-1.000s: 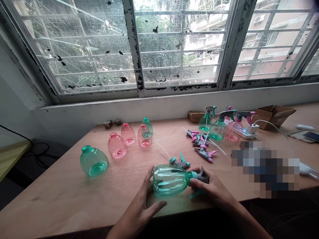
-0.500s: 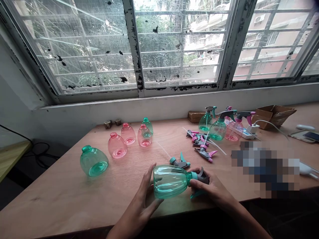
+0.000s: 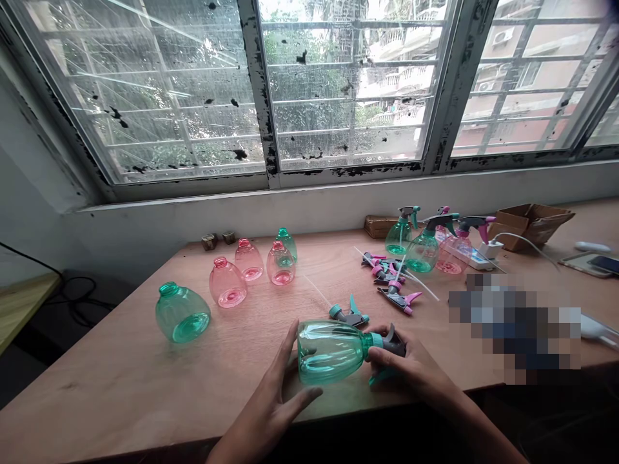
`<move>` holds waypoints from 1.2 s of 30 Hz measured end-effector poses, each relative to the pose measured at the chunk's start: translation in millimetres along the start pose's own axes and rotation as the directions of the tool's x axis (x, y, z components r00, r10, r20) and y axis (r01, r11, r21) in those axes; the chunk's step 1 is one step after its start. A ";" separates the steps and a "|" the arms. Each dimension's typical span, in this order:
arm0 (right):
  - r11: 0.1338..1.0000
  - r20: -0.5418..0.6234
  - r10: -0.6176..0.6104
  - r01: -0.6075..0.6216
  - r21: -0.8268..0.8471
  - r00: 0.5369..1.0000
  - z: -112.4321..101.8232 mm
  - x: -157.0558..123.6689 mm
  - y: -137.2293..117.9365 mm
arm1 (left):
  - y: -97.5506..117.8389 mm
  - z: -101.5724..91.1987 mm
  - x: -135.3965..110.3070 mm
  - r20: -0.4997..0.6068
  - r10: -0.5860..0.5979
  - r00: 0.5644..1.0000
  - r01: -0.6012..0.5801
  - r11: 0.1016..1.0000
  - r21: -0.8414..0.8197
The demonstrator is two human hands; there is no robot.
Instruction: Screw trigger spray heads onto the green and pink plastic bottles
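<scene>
Near the table's front edge, a green transparent spray bottle [image 3: 331, 353] lies sideways between my hands, its trigger head pointing right. My right hand [image 3: 403, 361] is closed on its grey and teal trigger sprayer [image 3: 387, 343] at the neck. My left hand [image 3: 275, 383] cups the bottle's base loosely, with fingers partly hidden behind it. The left thumb stands out just below the bottle. Right behind the bottle lies a loose grey and teal trigger sprayer [image 3: 349, 316] with a thin white tube. Farther back are several grey and pink trigger sprayers [image 3: 394, 283].
To the left stand headless bottles: a green one [image 3: 182, 314], several pink ones [image 3: 228, 283] and another green one [image 3: 287, 241]. Bottles with sprayers [image 3: 423, 251] stand at the back right, by a power strip [image 3: 471, 254] and an open cardboard box [image 3: 532, 225]. A blurred patch [image 3: 512, 328] covers the right side.
My left thumb has shifted slightly outward, away from the bottle's base. The right hand and the bottle are nearly where they were.
</scene>
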State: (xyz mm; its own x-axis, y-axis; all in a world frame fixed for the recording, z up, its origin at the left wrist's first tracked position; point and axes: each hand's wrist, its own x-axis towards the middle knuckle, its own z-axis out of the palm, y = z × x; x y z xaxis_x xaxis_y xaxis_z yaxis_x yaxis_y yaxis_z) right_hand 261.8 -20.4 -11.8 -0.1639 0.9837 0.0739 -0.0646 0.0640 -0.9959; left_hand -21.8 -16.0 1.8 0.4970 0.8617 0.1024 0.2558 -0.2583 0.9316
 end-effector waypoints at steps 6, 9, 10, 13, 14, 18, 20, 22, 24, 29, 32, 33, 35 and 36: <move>1.000 0.006 -0.002 0.002 0.014 1.000 -0.3 0.1 1.2 | 0.6 0.0 -0.1 0.004 0.012 1.000 -0.012 1.000 -0.008; 1.000 0.002 -0.004 0.004 0.018 1.000 -0.7 -0.3 1.5 | 2.2 -0.1 -0.4 0.003 0.016 1.000 -0.016 1.000 0.001; 1.000 0.001 -0.005 0.005 0.017 1.000 -0.7 -0.4 1.6 | 2.8 -0.1 -0.5 0.003 0.015 1.000 -0.015 1.000 0.006; 1.000 0.000 -0.007 0.007 0.015 1.000 -0.5 -0.4 1.4 | 4.1 -0.4 -0.8 0.010 -0.002 1.000 0.002 1.000 0.025; 1.000 0.002 -0.007 0.007 0.015 1.000 -0.3 -0.4 1.2 | 4.5 -0.6 -0.8 0.014 -0.010 1.000 0.010 1.000 0.024; 1.000 0.007 -0.005 0.005 0.021 1.000 0.0 -0.5 0.2 | 6.7 -0.8 -0.5 0.019 -0.049 0.999 0.049 0.998 -0.027; 1.000 0.007 -0.003 0.003 0.020 1.000 0.1 -0.9 -0.3 | 8.2 -0.6 -0.3 0.020 -0.068 0.997 0.069 0.997 -0.040; 1.000 0.008 -0.001 0.001 0.020 1.000 0.1 -1.2 -0.6 | 9.4 -0.2 -0.3 0.015 -0.069 0.997 0.070 0.997 -0.039; 1.000 0.006 0.002 -0.002 0.023 1.000 -0.1 -1.0 -0.6 | 9.7 0.1 -0.5 0.010 -0.059 0.998 0.059 0.998 -0.037; 1.000 0.001 0.004 -0.004 0.006 1.000 -1.1 0.2 0.0 | 7.6 0.2 -1.0 -0.027 -0.046 0.999 0.046 0.999 0.000; 1.000 0.000 0.005 -0.005 -0.007 1.000 -1.6 0.2 0.7 | 6.0 -0.1 -0.7 -0.034 -0.046 0.998 0.046 0.999 0.007; 1.000 -0.002 0.006 -0.006 -0.007 1.000 -1.6 0.1 1.0 | 5.4 -0.2 -0.6 -0.030 -0.046 0.999 0.046 0.999 0.002; 1.000 -0.003 0.005 -0.005 -0.003 1.000 -1.6 0.1 1.7 | 3.6 -0.5 -0.6 -0.025 -0.040 0.999 0.040 0.999 -0.010; 1.000 -0.002 0.005 -0.005 0.000 1.000 -1.5 0.2 1.9 | 2.4 -0.8 -0.8 -0.023 -0.033 0.999 0.033 0.999 -0.013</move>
State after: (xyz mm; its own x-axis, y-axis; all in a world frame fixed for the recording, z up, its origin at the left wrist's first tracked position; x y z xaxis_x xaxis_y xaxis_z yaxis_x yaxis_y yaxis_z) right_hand 263.1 -19.9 -13.8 -0.1619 0.9844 0.0687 -0.0635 0.0591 -0.9962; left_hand -22.3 -16.9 4.3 0.4692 0.8795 0.0796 0.2613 -0.2244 0.9388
